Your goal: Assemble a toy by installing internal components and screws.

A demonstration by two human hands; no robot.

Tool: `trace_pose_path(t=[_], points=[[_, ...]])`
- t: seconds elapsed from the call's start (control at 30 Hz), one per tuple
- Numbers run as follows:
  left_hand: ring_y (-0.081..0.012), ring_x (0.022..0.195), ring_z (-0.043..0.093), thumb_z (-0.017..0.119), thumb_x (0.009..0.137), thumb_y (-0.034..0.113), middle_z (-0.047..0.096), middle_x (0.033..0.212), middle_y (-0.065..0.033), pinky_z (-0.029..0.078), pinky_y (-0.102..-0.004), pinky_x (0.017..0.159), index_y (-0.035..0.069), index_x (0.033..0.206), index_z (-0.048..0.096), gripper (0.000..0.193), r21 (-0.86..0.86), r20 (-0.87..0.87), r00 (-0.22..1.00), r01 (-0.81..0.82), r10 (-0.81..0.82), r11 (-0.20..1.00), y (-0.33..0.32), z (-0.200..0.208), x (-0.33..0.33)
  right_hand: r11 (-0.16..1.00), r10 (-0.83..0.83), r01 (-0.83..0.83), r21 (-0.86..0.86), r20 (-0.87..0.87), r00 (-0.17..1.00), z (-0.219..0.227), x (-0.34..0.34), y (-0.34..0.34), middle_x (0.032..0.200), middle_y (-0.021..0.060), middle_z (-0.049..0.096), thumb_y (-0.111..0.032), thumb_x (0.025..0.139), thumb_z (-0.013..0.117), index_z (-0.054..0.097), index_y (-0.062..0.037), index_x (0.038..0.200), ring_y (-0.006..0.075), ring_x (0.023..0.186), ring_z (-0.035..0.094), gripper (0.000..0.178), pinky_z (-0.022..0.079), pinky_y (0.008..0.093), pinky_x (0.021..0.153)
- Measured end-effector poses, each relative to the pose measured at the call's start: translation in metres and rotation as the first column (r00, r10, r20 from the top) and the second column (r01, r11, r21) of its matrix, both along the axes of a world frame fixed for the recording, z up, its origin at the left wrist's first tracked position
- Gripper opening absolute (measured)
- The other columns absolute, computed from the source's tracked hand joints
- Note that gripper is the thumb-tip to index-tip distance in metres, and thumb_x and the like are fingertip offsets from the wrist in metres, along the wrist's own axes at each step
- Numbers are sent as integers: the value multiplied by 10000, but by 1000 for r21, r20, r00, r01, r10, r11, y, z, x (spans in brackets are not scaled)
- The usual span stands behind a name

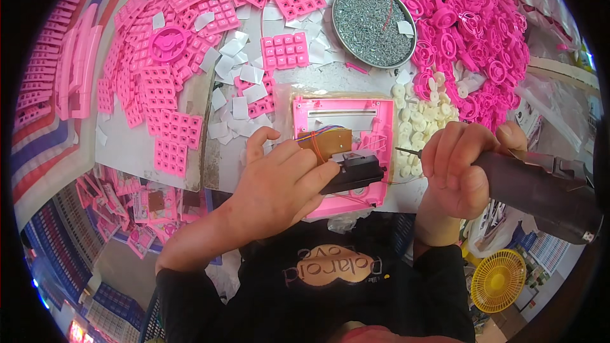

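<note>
My right hand [459,164] is wrapped round a dark electric screwdriver [534,192]. Its thin bit [408,152] points left toward the right edge of a pink plastic casing [380,128], apart from it. Inside the casing lies a brown circuit board [335,143] with thin coloured wires. My left hand [276,181] grips a black plastic part [354,173] over the casing's lower half, thumb and fingers on its left end, one finger raised. Part of the black piece is hidden under those fingers.
A round metal tray [336,25] of small screws stands beyond the casing. Pink keypads [166,92] pile up at left, with white paper pieces [232,47] among them. Pink ring-shaped parts [473,32] and cream round pieces [419,124] are heaped at right. A yellow basket [499,281] sits lower right.
</note>
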State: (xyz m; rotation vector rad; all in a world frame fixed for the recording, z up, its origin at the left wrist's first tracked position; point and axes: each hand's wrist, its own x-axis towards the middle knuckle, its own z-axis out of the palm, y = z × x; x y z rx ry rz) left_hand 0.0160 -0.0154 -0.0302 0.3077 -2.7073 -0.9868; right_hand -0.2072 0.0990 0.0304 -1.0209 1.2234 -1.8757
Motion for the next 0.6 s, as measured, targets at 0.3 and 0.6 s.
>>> trace_pose_path(t=[0.3, 0.6], points=[[-212, 906, 578, 843, 663, 186, 601, 969, 7, 298, -531, 989, 150, 1174, 642, 550, 2, 2, 1000, -3, 3, 1000, -2, 3, 2, 999, -34, 31, -36, -72, 997, -5, -12, -4, 662, 35, 531, -206, 913, 737, 341, -140, 1488, 153, 588, 523, 701, 487, 339, 553], [-245, 999, 623, 902, 641, 249, 641, 1113, -69, 397, -433, 968, 75, 1239, 607, 690, 27, -322, 921, -225, 221, 974, -42, 78, -27, 993, -118, 119, -8, -237, 964, 14, -39, -39, 884, 82, 638, -74, 957, 647, 380, -28, 1460, 116, 683, 569, 572, 469, 284, 602]])
